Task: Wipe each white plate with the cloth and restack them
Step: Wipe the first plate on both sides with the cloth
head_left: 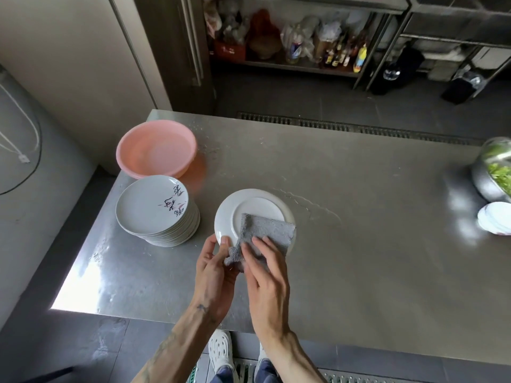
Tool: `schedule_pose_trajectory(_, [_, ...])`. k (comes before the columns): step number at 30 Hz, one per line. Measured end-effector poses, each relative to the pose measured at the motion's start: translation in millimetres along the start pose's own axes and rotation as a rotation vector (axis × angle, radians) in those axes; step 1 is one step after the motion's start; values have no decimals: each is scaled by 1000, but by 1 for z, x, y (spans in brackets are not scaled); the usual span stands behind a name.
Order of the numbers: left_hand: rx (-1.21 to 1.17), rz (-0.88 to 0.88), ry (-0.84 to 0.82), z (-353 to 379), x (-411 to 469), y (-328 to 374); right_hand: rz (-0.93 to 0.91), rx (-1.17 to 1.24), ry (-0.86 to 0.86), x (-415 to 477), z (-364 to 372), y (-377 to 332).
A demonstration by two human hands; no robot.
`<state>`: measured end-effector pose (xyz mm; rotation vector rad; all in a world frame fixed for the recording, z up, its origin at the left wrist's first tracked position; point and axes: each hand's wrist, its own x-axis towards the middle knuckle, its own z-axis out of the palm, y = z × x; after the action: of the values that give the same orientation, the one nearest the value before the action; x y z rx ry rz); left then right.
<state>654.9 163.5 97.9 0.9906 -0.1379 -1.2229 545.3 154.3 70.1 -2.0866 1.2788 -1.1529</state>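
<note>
A person's left hand point(213, 268) pinches the near rim of a round white ceramic plate point(249, 205), thumb on top and fingers curled beneath. The right hand point(265, 275) lies with fingers extended across a folded grey terry cloth point(265, 229), pressing it to the plate. The plate is held bottom-up just above the brushed steel table point(359, 244), its foot ring showing, with the cloth covering its near right portion.

Glazed and probably damp, the plate looks stiff, light enough for one hand, slick and breakable. The rim, gripped between thumb and fingers, appears the safest hold, while the soft cloth will conform to the ring's step.

Just left of it, a tall stack of white plates point(154, 208) stands on the table, the top one face-up and painted with dark brush lettering. Behind the stack sits a pink plastic basin point(156, 153).

At the table's far right edge are a metal bowl of greens point(489, 178) and a round white object point(495, 219) too cropped to identify. Bottles point(343, 51) crowd a shelf beyond.
</note>
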Motion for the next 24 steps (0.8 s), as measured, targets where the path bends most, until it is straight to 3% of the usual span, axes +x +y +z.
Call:
schedule_pose_trajectory(7, [-9, -19, 28, -5, 1, -2, 216, 126, 132, 14, -19, 22])
schedule_pose_trajectory(12, [22, -43, 14, -15, -1, 0, 385, 233, 123, 60, -30, 45])
schedule_pose_trajectory(19, [26, -15, 18, -12, -1, -3, 302, 168, 97, 28, -27, 29])
schedule_pose_trajectory(24, [111, -34, -36, -15, -7, -8, 444, 177, 137, 53, -36, 40])
